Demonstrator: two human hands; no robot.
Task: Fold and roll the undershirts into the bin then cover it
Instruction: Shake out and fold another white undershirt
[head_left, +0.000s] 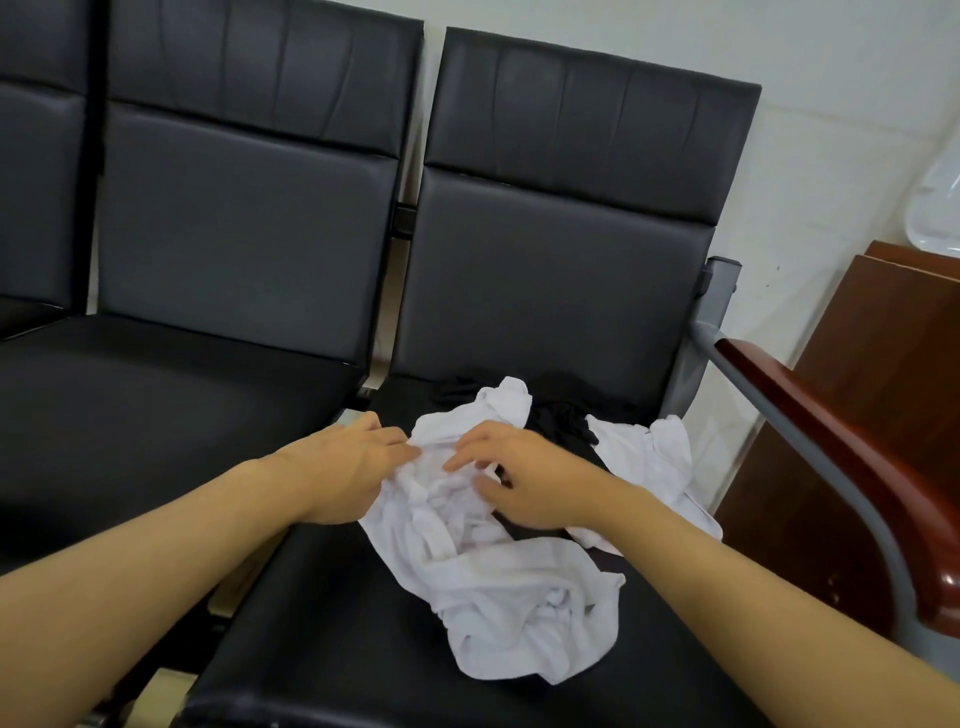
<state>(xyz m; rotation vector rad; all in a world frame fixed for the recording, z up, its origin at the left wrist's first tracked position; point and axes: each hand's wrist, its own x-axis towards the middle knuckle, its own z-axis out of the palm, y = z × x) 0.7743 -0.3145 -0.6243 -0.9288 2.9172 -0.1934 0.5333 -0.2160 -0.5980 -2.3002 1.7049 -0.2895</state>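
Observation:
A crumpled white undershirt (498, 587) lies in a heap on the right black seat (332, 649). A second white undershirt (660, 467) is bunched behind it to the right, and a dark garment (561, 415) lies between them near the backrest. My left hand (343, 467) grips the left edge of the front undershirt, fingers curled into the cloth. My right hand (524, 473) rests on top of the same undershirt with fingers bent, fingertips touching the fabric. No bin is in view.
The seats form a row of black padded chairs; the left seat (156, 405) holds nothing. A grey metal frame with a red-brown wooden armrest (852, 467) bounds the right side. A brown wooden cabinet (893, 332) stands against the white wall beyond it.

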